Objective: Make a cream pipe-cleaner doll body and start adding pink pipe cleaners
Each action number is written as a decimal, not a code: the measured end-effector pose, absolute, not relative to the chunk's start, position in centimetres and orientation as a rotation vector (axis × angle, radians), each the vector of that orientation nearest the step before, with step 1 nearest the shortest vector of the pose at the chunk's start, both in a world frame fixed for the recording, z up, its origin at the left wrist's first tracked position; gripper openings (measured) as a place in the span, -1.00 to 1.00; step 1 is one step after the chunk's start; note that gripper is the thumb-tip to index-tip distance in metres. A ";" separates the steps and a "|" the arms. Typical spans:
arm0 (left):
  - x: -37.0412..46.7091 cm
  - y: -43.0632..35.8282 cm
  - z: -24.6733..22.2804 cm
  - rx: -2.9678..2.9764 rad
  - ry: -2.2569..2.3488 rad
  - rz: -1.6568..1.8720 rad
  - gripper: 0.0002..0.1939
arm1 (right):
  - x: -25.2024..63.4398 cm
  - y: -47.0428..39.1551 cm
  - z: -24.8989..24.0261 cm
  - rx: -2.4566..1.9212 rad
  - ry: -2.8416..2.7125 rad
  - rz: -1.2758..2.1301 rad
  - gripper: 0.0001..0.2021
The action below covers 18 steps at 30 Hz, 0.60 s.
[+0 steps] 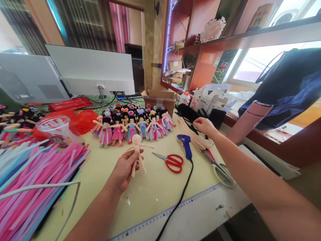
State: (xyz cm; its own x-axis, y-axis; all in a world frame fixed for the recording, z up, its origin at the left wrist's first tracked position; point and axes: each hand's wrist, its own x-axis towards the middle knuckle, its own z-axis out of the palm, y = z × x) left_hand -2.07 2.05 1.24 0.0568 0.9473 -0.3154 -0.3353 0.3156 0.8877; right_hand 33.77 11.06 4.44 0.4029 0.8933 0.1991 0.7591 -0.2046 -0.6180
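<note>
Nearest us, a pale measuring tape with dark markings (164, 214) runs along the near side of the pale yellow-green desk (100, 167). Above it, our left hand (126, 168) grips a cream, fuzzy doll figure with bare limbs (136, 142) by its lower body, its long axis near upright, head up, arms spread. To its right lie red-handled metal scissors (173, 163), then a blue glue gun (186, 146) with its black cord. Beyond them is a bundle of long cream fuzzy strips (194, 135).

Our right hand (205, 127) is at the bundle of black fuzzy strips (185, 112), fingertips bunched; we cannot tell whether they pinch one. The black strips lie beyond and right of the figure, slanting from far left to near right; the right hand is by them, the left well apart.

Farther back stand rows of black-haired dolls in colourful skirts (132, 129), before an open brown cardboard box (160, 98). The tape's figures are too small to read, and we can make out no brand or label wording.
</note>
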 end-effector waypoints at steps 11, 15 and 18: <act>-2.3 2.1 1.2 0.692 1.143 1.066 -0.90 | 35.2 16.0 0.4 -2.313 -1.459 0.191 -0.82; -2.3 2.3 1.0 0.678 1.154 1.065 -0.91 | 35.3 17.0 0.1 -2.389 -1.443 0.197 -0.77; -2.3 2.3 1.0 0.665 1.156 1.063 -0.91 | 35.4 17.4 0.0 -2.424 -1.437 0.213 -0.74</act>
State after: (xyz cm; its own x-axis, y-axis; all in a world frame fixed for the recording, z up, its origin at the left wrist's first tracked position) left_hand -2.30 2.28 1.01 0.0382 0.9175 -0.3960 -0.3178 0.3869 0.8656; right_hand 35.41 17.36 0.01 0.4846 0.8741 0.0323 0.8273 -0.4461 -0.3413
